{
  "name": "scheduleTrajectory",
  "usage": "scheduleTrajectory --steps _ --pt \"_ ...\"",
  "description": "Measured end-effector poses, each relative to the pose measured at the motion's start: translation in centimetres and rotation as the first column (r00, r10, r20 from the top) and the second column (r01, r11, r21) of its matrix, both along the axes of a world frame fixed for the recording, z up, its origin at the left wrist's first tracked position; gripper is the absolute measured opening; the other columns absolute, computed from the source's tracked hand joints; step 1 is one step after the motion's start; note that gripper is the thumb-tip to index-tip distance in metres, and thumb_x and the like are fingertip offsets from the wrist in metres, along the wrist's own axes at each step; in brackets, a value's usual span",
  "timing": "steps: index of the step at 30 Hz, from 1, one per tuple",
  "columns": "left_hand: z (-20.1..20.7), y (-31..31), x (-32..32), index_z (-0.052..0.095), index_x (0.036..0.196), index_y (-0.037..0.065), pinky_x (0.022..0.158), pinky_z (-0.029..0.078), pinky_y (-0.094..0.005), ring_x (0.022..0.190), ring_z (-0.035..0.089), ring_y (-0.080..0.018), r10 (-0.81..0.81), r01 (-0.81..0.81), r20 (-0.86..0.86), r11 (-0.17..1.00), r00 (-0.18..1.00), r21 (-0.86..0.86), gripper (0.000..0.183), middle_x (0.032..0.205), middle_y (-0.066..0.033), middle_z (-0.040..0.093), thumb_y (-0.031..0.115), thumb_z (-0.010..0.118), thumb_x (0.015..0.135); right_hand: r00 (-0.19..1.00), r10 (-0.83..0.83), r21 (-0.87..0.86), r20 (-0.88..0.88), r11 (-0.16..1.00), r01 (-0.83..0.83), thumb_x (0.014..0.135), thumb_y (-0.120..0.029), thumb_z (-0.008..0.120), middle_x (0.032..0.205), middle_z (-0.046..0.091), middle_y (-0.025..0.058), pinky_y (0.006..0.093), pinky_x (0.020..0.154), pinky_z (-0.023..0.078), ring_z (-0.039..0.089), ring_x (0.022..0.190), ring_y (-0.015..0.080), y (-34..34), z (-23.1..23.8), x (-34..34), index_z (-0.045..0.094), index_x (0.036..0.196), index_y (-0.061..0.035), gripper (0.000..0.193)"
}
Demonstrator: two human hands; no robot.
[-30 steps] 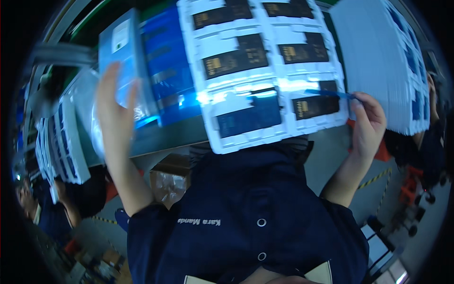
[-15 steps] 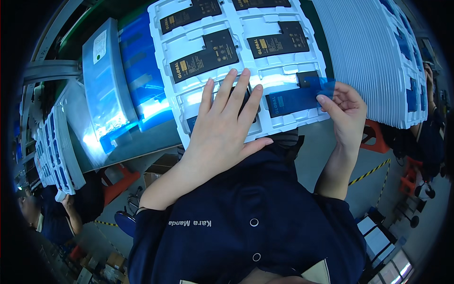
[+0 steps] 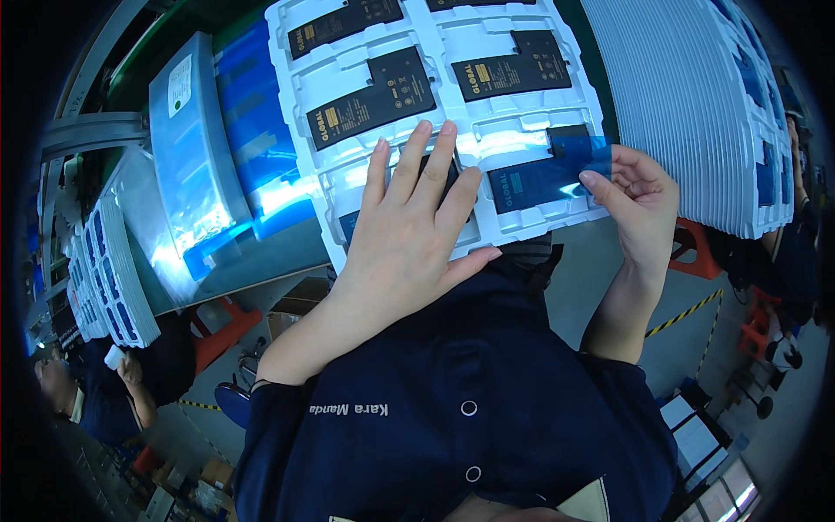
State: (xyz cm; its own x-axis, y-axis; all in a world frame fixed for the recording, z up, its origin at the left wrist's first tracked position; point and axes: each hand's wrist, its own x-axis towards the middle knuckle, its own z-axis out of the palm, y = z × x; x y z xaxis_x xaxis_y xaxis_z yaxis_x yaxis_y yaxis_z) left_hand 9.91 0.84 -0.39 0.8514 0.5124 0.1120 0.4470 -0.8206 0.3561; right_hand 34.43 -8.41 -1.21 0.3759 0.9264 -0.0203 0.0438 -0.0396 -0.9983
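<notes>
A white moulded tray [image 3: 522, 230] holds several flat black phone batteries [image 3: 374, 97] in its pockets. My left hand [image 3: 404, 213] lies palm down across the near left pocket, fingers spread, mostly hiding the battery under it. At the near right, a battery [image 3: 570, 137] is largely covered by a translucent blue film [image 3: 598, 157]. Between thumb and fingers, my right hand [image 3: 644, 196] pinches the film's right end, just past the tray's edge.
A tall stack of white trays [image 3: 670, 113] stands at the right. To the left are blue film sheets [image 3: 252, 130] and a clear-wrapped pack [image 3: 196, 148]. Another tray stack [image 3: 113, 270] is farther left, near a co-worker's hand [image 3: 130, 370].
Both my hands keep nearly the same pose, the right still pinching the film. The tray appears slightly higher and farther left in view. The co-worker's hand at left now shows beside a small white piece.
</notes>
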Motion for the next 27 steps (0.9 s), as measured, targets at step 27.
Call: scheduleTrajectory --steps 27 --pt "-2.0 4.1 -8.0 0.053 0.121 -0.001 0.105 0.032 -0.0477 0.123 0.044 -0.0443 0.557 -0.576 0.163 0.809 0.814 0.113 0.036 0.131 -0.0291 0.046 0.008 0.057 0.087 0.825 -0.242 0.095 0.511 0.97 0.226 0.078 0.008 0.062 0.091 0.051 0.0022 0.0157 0.053 0.031 0.037 0.06 0.0026 -0.3 0.9 -1.2 0.061 0.112 -0.0009 0.035"
